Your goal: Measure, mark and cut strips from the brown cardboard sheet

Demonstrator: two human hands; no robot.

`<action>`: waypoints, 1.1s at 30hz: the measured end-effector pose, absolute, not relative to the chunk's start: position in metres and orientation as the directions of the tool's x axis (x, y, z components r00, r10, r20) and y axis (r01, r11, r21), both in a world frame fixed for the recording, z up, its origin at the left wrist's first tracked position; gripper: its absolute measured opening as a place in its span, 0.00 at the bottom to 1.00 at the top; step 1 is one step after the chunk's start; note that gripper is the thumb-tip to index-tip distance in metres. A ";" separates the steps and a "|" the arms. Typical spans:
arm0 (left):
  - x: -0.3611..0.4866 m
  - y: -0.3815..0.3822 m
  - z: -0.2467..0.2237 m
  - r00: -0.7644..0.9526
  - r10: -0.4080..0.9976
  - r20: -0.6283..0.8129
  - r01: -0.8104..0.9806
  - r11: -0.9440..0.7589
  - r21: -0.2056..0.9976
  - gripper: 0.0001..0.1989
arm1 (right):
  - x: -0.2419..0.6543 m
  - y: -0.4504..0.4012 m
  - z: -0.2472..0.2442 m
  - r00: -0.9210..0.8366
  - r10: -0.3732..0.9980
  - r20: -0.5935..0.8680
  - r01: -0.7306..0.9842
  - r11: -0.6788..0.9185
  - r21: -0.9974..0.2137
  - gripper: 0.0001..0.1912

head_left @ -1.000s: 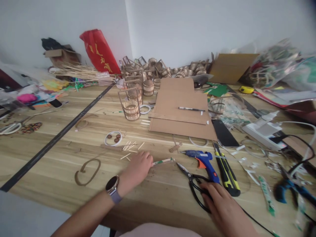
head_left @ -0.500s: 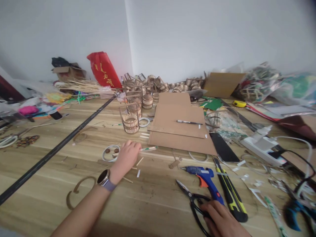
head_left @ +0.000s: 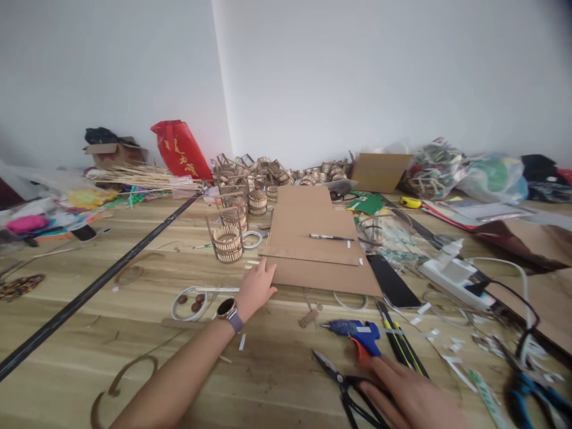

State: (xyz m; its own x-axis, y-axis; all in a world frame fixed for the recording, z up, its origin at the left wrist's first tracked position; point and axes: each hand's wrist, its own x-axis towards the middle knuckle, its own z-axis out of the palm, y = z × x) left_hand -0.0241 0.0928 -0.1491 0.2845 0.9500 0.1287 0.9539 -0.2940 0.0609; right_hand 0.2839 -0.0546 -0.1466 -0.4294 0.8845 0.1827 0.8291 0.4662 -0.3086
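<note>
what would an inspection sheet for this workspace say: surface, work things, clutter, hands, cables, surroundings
Surface: wood-grain tabletop, crossed by dark strips.
Work things: black-handled scissors, blue glue gun, brown cardboard sheets.
Clutter: slatted baskets toward the back, black-and-yellow utility knife, black phone, pen on the cardboard, paper scraps.
Hands: left hand at the cardboard's near left edge, contact unclear; right hand at the scissors' handles and glue gun, grip unclear.
Cables: white cable and black cable by the white power strip.
Surroundings: pale walls meeting in a corner, red bag at the back.
</note>
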 end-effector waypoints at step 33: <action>-0.047 0.097 -0.131 -0.084 0.877 0.473 0.708 -0.281 0.648 0.21 | 0.292 0.141 -0.077 -0.459 0.829 0.320 0.886 0.399 0.237 0.31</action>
